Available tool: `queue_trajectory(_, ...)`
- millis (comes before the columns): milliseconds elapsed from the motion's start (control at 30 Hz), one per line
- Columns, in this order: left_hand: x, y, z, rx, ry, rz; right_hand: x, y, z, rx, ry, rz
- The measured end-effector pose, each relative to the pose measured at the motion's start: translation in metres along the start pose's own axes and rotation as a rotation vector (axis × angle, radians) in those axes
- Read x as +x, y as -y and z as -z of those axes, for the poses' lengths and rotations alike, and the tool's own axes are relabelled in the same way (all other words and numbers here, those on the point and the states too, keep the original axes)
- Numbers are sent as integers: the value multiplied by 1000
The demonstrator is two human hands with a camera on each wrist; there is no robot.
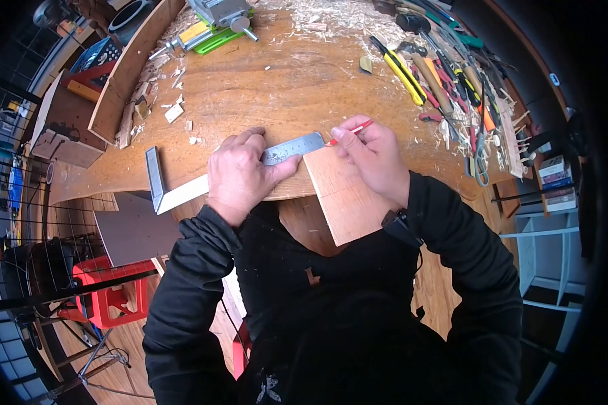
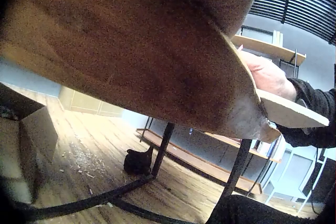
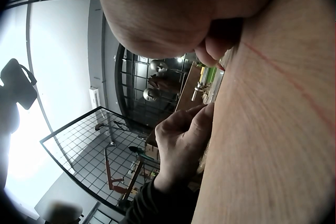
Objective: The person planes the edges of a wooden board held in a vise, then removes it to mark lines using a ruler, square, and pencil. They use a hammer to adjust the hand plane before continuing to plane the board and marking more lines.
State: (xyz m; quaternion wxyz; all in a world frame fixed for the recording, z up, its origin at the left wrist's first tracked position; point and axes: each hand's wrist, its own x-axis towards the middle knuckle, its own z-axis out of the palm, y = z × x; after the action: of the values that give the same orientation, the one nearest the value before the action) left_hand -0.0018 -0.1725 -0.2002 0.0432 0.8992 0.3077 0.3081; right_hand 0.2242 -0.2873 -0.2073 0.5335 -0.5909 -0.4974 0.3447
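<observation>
My left hand lies over the blade of a metal try square, fingers curled over it and thumb along its near side. The square's stock sticks out to the left. A red pencil is pinched in my right hand, its tip at the far left corner of a thin wooden board, right by the blade's end. The board juts over the table's front edge toward my body. In the right wrist view, a red line runs across the board.
The wooden table carries shavings. A vise stands at the back left. On the right lie a yellow utility knife, scissors and several other hand tools. A wooden strip borders the left. A red stool stands lower left.
</observation>
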Motion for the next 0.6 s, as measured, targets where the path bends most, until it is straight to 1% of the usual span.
queue_trajectory(267, 0, 0, 0, -4, 0, 4, 0, -3, 0, -4, -30, 12)
queue_trajectory(367, 0, 0, 0, 2, -1, 5, 0, -4, 1, -17, -3, 9)
queue_trajectory(500, 0, 1, 0, 1, 5, -1, 0, 1, -1, -29, -18, -1)
queue_trajectory(600, 0, 1, -1, 5, 3, -6, -1, 0, -2, -38, -8, 29)
